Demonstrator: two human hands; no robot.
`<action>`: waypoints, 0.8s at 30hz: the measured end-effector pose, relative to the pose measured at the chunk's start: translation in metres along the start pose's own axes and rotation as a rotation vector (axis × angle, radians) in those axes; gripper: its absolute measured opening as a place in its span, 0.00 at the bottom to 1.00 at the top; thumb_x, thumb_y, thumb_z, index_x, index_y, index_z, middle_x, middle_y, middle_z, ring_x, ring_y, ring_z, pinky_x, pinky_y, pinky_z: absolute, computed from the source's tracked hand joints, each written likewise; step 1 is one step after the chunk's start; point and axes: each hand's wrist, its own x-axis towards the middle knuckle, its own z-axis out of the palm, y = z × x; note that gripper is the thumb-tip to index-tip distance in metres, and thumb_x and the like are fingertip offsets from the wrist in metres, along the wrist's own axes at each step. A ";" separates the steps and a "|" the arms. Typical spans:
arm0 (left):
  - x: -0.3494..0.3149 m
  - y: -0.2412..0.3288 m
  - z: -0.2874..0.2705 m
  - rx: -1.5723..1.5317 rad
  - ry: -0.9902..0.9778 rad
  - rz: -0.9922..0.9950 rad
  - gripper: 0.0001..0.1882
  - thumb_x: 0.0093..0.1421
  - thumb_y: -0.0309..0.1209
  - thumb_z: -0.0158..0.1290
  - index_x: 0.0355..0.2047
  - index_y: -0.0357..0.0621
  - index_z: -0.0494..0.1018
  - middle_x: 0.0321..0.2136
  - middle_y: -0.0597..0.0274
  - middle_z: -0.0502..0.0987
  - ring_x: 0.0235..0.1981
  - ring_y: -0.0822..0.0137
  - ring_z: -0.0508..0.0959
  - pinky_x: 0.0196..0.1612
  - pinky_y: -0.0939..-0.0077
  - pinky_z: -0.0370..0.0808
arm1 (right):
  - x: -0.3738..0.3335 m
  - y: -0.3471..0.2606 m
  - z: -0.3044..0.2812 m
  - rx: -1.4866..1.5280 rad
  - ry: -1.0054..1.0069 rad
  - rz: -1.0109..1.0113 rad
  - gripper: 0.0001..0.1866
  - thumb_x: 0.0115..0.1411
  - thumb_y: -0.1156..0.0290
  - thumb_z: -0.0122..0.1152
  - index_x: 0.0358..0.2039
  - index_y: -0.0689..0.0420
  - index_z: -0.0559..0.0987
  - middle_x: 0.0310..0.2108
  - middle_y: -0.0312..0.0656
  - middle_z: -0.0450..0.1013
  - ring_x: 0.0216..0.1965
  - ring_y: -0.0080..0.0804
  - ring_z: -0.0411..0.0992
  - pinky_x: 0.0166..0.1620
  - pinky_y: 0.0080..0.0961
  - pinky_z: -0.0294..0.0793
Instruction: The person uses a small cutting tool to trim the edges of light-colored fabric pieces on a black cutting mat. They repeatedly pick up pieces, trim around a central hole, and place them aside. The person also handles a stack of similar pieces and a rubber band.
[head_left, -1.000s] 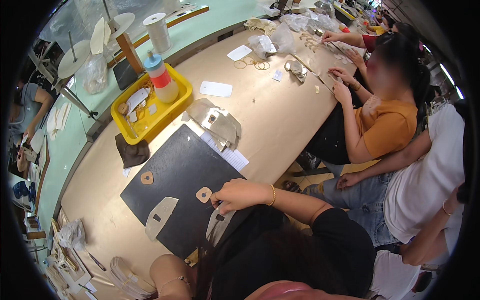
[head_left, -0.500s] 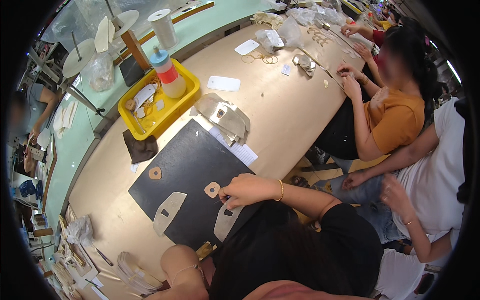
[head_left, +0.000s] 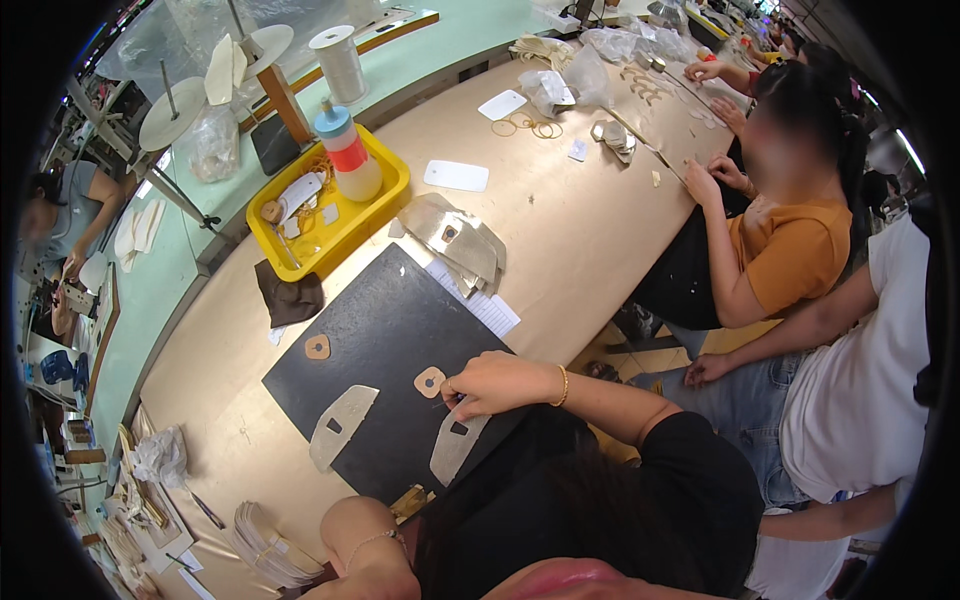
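On the dark square board (head_left: 375,330), my right hand (head_left: 500,383) rests at the upper end of a flat pale-grey cut piece (head_left: 459,450) with a small square hole. Its fingers are bent and pressed together; whatever they pinch is hidden. A small tan patch with a hole (head_left: 430,382) lies just left of the fingertips. Farther left on the board are a matching grey piece (head_left: 343,428) and another tan patch (head_left: 317,347). My left hand (head_left: 357,515) is low by the board's near corner, fingers out of sight, close to a gold-coloured object (head_left: 410,501).
Beyond the board stand a yellow tray (head_left: 400,185) with a squeeze bottle (head_left: 350,155), and a stack of metallic cut pieces (head_left: 455,240). Bundled pieces (head_left: 270,545) lie at the near left. Co-workers sit along the right side; one in white (head_left: 850,370) is close to my right arm.
The view has shifted slightly. My right hand stays at the grey piece with little movement. The white-shirted person's raised hand has dropped away, and the orange-shirted co-worker's hands have moved a little.
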 end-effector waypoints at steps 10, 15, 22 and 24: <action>-0.001 -0.004 -0.008 -0.085 -0.086 0.219 0.21 0.67 0.34 0.50 0.60 0.53 0.68 0.43 0.68 0.72 0.41 0.65 0.70 0.43 0.69 0.69 | -0.003 -0.003 0.002 0.004 0.006 0.008 0.12 0.55 0.58 0.65 0.35 0.51 0.81 0.25 0.41 0.80 0.31 0.44 0.79 0.36 0.38 0.76; -0.001 -0.002 -0.008 0.018 -0.078 0.111 0.20 0.67 0.34 0.49 0.60 0.52 0.68 0.42 0.70 0.72 0.41 0.66 0.70 0.42 0.74 0.68 | -0.003 -0.004 0.003 0.001 0.035 -0.016 0.12 0.54 0.59 0.65 0.34 0.51 0.81 0.26 0.42 0.80 0.32 0.44 0.79 0.36 0.38 0.76; 0.002 -0.007 -0.001 -0.050 -0.071 0.141 0.21 0.67 0.35 0.50 0.60 0.50 0.67 0.40 0.70 0.72 0.38 0.67 0.70 0.38 0.73 0.69 | -0.005 -0.003 0.004 0.012 0.056 0.004 0.12 0.53 0.59 0.65 0.33 0.52 0.81 0.27 0.42 0.80 0.32 0.44 0.79 0.36 0.39 0.76; 0.001 -0.009 -0.004 -0.053 -0.080 0.161 0.22 0.67 0.36 0.49 0.60 0.49 0.66 0.41 0.68 0.72 0.38 0.65 0.70 0.38 0.72 0.69 | -0.005 -0.003 0.006 0.013 0.072 -0.009 0.12 0.53 0.59 0.65 0.33 0.52 0.81 0.27 0.42 0.80 0.32 0.45 0.79 0.36 0.39 0.76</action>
